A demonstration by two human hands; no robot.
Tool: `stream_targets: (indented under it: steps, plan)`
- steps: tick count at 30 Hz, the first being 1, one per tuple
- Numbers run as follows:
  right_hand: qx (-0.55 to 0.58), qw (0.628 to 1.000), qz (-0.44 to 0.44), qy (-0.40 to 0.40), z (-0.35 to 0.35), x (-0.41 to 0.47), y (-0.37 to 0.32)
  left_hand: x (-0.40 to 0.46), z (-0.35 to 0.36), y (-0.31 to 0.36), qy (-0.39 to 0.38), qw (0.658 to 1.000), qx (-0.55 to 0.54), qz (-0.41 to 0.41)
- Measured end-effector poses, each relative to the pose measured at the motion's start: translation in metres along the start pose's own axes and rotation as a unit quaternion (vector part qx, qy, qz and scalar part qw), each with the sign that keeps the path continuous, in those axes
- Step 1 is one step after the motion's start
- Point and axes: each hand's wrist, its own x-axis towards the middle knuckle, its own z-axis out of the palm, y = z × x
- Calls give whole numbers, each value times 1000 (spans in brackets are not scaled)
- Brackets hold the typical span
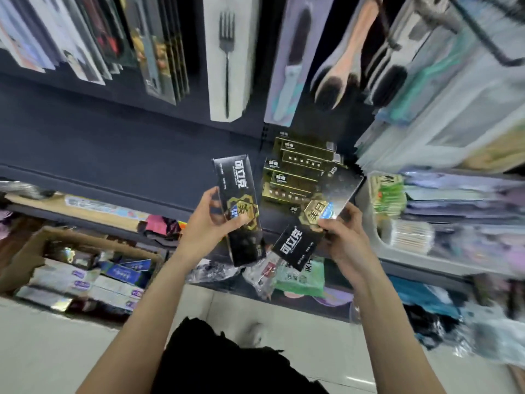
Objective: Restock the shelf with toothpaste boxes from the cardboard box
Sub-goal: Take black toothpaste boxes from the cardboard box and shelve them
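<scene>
My left hand point(210, 223) grips a black toothpaste box point(241, 194) with a gold emblem, held nearly upright in front of the dark shelf point(113, 155). My right hand point(343, 237) holds a second black toothpaste box point(315, 223), tilted with its far end toward the shelf. Just behind both boxes, a stack of gold and black toothpaste boxes point(301, 169) lies on the shelf. The open cardboard box point(34, 245) stands on the floor at lower left and holds several pale and blue toothpaste boxes point(85, 282).
Hanging packs with a fork point(227, 58), a knife point(295, 66) and spoons fill the upper shelf wall. Plastic-wrapped goods point(454, 109) crowd the right. Bagged items point(298, 277) lie on the lowest shelf. Pale floor tiles point(56, 351) are below.
</scene>
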Motion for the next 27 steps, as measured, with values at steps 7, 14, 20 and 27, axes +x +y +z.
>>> stream_targets:
  steps: [7,14,20,27]
  plan:
    - [-46,997,-65,15,-10,22,-22,2,12,1,-4,1000,16,-8]
    - [-442,867,-212,88,-3,36,-53,23,9,-5,6,999,-19,-30]
    - [-351,899,-261,34,-14,45,-80,26,4,-10,41,998,-32,-34]
    - [14,985,-149,90,-26,94,-28,31,5,-10,54,995,-71,-53]
